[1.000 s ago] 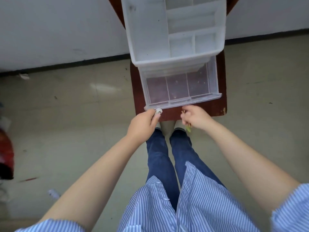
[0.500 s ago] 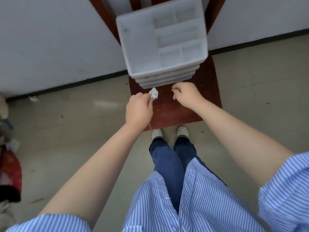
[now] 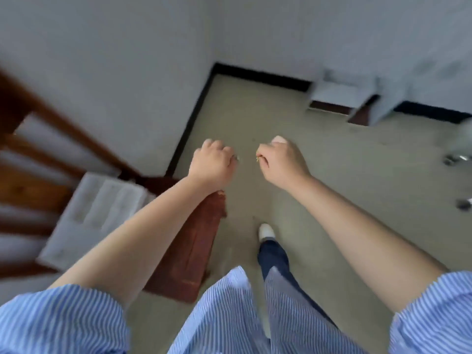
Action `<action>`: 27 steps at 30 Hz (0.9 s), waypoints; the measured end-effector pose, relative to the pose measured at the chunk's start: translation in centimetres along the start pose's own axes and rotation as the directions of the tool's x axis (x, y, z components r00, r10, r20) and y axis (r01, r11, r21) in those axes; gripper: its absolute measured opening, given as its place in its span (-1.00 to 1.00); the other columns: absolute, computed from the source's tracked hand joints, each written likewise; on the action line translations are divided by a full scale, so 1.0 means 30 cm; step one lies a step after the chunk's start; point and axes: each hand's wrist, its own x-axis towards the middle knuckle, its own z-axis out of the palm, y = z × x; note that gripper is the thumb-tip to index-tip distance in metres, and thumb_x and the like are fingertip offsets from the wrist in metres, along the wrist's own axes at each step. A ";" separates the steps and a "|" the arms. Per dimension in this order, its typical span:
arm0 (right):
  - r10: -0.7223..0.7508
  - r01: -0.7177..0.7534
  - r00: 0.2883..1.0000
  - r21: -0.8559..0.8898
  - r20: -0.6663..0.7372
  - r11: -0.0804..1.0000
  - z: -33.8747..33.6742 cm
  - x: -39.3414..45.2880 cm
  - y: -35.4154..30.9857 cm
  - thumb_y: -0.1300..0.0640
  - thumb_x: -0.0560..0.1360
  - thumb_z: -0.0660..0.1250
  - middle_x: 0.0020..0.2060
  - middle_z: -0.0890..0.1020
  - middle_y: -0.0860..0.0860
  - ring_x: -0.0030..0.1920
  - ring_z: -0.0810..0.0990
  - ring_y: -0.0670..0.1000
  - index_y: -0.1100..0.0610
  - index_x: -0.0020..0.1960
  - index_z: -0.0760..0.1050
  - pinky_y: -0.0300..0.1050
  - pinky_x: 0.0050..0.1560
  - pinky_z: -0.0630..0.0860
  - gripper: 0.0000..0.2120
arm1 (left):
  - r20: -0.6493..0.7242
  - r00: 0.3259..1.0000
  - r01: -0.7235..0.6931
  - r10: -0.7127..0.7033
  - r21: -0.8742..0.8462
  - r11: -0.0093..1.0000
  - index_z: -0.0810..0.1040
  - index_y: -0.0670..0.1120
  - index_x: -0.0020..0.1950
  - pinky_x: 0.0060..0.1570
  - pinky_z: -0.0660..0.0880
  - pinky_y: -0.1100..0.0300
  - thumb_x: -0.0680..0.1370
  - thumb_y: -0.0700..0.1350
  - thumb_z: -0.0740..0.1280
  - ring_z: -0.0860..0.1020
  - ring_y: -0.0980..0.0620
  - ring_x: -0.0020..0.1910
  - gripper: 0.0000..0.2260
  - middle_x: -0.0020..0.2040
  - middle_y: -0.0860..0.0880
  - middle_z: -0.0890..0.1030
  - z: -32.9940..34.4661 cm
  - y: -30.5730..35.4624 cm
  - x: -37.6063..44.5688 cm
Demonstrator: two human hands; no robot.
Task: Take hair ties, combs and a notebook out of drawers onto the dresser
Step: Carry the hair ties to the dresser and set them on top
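My left hand (image 3: 213,162) is closed in a fist over the floor, with a small pale hair tie (image 3: 236,158) just showing at its fingers. Beside it, a little to the right, my right hand (image 3: 282,159) is also closed, pinching a small yellow-green hair tie (image 3: 258,158) at its fingertips. The white plastic drawer unit (image 3: 97,213) stands on the red-brown wooden chair (image 3: 189,249) at the lower left, blurred, with its drawers pushed in. No comb or notebook is in sight.
The chair's wooden back rails (image 3: 33,139) fill the left edge. A room corner with black skirting (image 3: 191,116) lies ahead. Blurred white furniture (image 3: 357,95) stands at the far right wall, and metal feet (image 3: 457,158) show at the right edge. Bare floor lies between.
The view has swung right, away from the drawer unit, which now sits at the lower left. Both fists have left the unit's front and hang over the floor, still holding the hair ties.
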 end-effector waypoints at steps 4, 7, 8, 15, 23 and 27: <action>0.112 -0.165 0.973 -0.269 -0.202 0.949 -0.268 -0.359 0.211 0.38 0.00 0.55 -0.58 0.59 0.15 -0.46 0.62 0.13 0.23 -0.49 0.50 -0.18 -0.44 0.52 -0.76 | 0.056 0.905 -0.426 0.422 0.102 0.899 0.51 -0.22 0.05 0.03 0.43 0.02 0.60 -0.04 0.14 0.40 -0.19 0.15 -0.72 0.08 -0.23 0.54 -0.021 0.437 0.075; 0.334 -0.413 0.909 -0.430 -0.250 0.803 -0.420 -0.752 0.378 0.30 -0.11 0.58 -0.58 0.58 0.04 -0.48 0.62 0.05 0.15 -0.50 0.51 -0.22 -0.45 0.42 -0.70 | 0.127 0.686 -0.728 0.716 0.113 0.677 0.50 -0.18 0.08 0.07 0.38 0.04 0.61 0.01 0.12 0.37 -0.16 0.17 -0.71 0.12 -0.18 0.51 0.022 0.878 0.032; 0.391 -0.479 0.877 -0.435 -0.280 0.762 -0.459 -0.882 0.431 0.30 -0.13 0.59 -0.58 0.59 0.03 -0.48 0.61 0.04 0.15 -0.49 0.52 -0.23 -0.44 0.41 -0.69 | 0.138 0.598 -0.801 0.789 0.106 0.589 0.50 -0.16 0.08 0.09 0.34 0.04 0.61 0.01 0.12 0.36 -0.15 0.17 -0.71 0.11 -0.17 0.51 0.044 1.025 -0.002; 0.657 -0.846 0.525 -0.244 -0.541 0.475 -0.740 -1.747 0.765 0.51 -0.10 0.55 -0.59 0.53 0.17 -0.65 0.49 0.10 0.27 -0.48 0.48 -0.36 -0.67 0.35 -0.67 | 0.172 0.109 -0.994 0.979 0.010 0.109 0.55 -0.16 0.04 0.07 0.29 0.07 0.61 -0.03 0.12 0.37 -0.11 0.14 -0.72 0.03 -0.13 0.53 0.290 2.026 -0.348; 0.773 -0.951 0.307 -0.202 -0.555 0.233 -1.014 -2.518 1.014 0.41 -0.01 0.61 -0.58 0.54 0.11 -0.68 0.46 0.06 0.24 -0.44 0.53 -0.34 -0.73 0.29 -0.71 | 0.155 -0.166 -0.986 0.974 0.006 -0.169 0.56 -0.12 0.02 -0.02 0.36 0.07 0.61 -0.03 0.10 0.41 -0.10 0.06 -0.73 0.00 -0.10 0.55 0.486 2.905 -0.786; 0.816 -0.916 0.323 -0.375 -0.479 0.142 -1.136 -2.836 1.244 0.26 -0.15 0.60 -0.59 0.54 -0.02 -0.65 0.46 -0.03 0.10 -0.50 0.53 -0.38 -0.58 0.38 -0.68 | 0.016 -0.343 -0.939 0.939 -0.027 -0.343 0.57 -0.17 -0.43 -0.46 0.50 0.11 0.35 -0.19 0.47 0.54 -0.16 -0.42 -0.82 -0.45 -0.14 0.57 0.566 3.307 -0.896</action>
